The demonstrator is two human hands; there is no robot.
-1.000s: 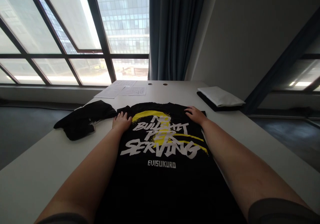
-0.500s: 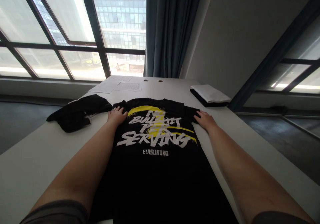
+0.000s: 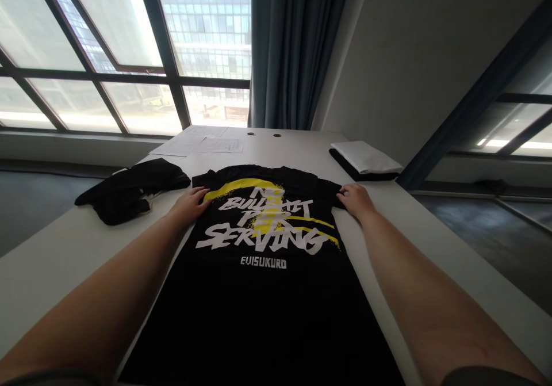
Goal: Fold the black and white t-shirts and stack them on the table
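Has a black T-shirt (image 3: 267, 311) spread nearly flat on the white worktop (image 3: 64, 265), shoulders toward the far end, lower part broad and close to the body. Shows on it large white lettering, "NO BULLSHIT PER SERVING", over yellow brush strokes (image 3: 267, 228), with a smaller "EVISUKURO" beneath. Stretches both bare forearms forward, one along each side of the cloth. Rests the left hand (image 3: 190, 203) at the left shoulder and sleeve, fingers bent over the edge, thumb near the start of the yellow; cannot tell whether clamped on the fabric or merely lying there. Sets the right hand (image 3: 357, 199) at the outer end of the right sleeve, fingers curled, thumb and fingertips close together against the cloth; cannot tell whether truly pinching it. Has a crumpled black garment (image 3: 125, 190) just beyond the left hand, near the left sleeve. Has beyond the right hand a folded white cloth (image 3: 366, 157) stacked on a folded black cloth (image 3: 349, 164). Shows farther off some printed papers (image 3: 219, 144), two round holes (image 3: 277, 136) in the worktop, a blue-grey curtain (image 3: 297, 46) and a bright, dark-framed window (image 3: 207, 23).
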